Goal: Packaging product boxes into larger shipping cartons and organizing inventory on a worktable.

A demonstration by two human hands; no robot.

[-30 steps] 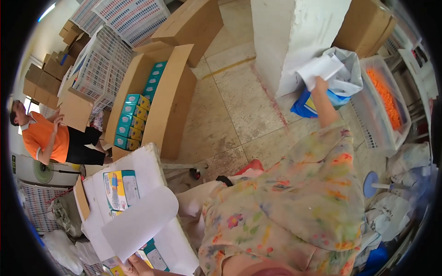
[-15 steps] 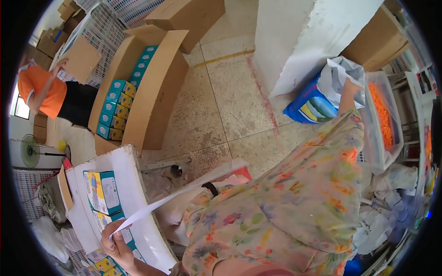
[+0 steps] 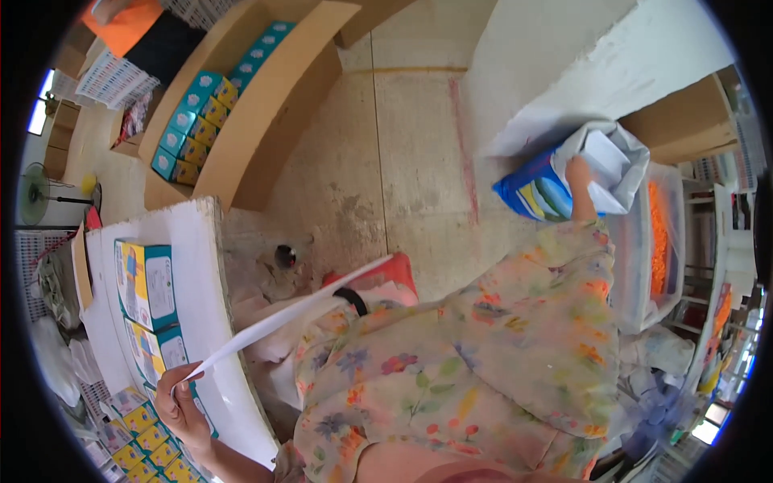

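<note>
My left hand (image 3: 183,406) is closed, thumb against fingers, on one end of a long white paper sheet (image 3: 274,324). The sheet, seen nearly edge-on, slants up to the right across my lap. On the white table beneath this hand stand teal and yellow boxes (image 3: 145,282) in a row. Far to the right, my right hand (image 3: 578,173) is at the mouth of a blue and white bag (image 3: 535,183). White paper (image 3: 604,157) shows in the bag beside that hand. Its fingers are partly hidden and blurred, so their grip is unclear.
A large open carton (image 3: 270,133) holds several teal boxes. A white table (image 3: 193,241) stands at my left, with more boxes (image 3: 141,435) below it. Right of the bag is a clear bin (image 3: 636,274) with orange pieces. A red stool (image 3: 394,274) and a white pillar (image 3: 547,72) are ahead.
My right hand has moved left and down at the bag mouth, and white paper now shows there. The left hand still holds its sheet. The view has shifted; a person in orange is partly out of frame.
</note>
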